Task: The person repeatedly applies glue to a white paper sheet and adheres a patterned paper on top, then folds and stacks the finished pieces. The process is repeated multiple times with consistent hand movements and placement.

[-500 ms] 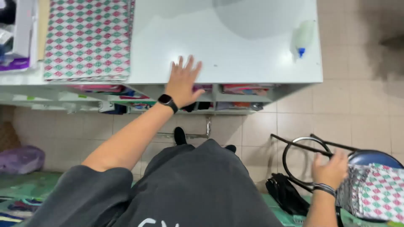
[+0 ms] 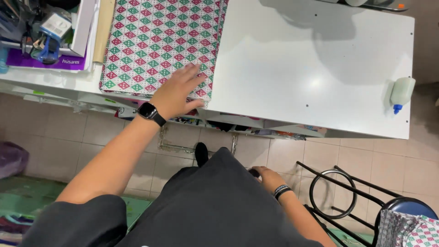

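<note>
My left hand point(image 2: 176, 91), with a black watch on its wrist, lies flat and spread on the near edge of a stack of patterned paper sheets point(image 2: 157, 41) with red, green and white diamonds, on the white table point(image 2: 311, 68). My right hand point(image 2: 267, 176) hangs low beside my dark-clothed lap, under the table's front edge; its fingers are partly hidden by the cloth and seem to touch a small dark thing that I cannot make out. A beaded band circles that wrist.
A white glue bottle with a blue tip point(image 2: 401, 93) lies at the table's right edge. Clutter and a purple box point(image 2: 50, 41) sit at the left. A black metal stool frame point(image 2: 331, 192) with more patterned paper point(image 2: 407, 231) stands at the lower right. Shelves run under the tabletop.
My left hand has moved left from the bare tabletop onto the patterned stack. My right hand has left the stool and come in beside my lap. The view has shifted.
</note>
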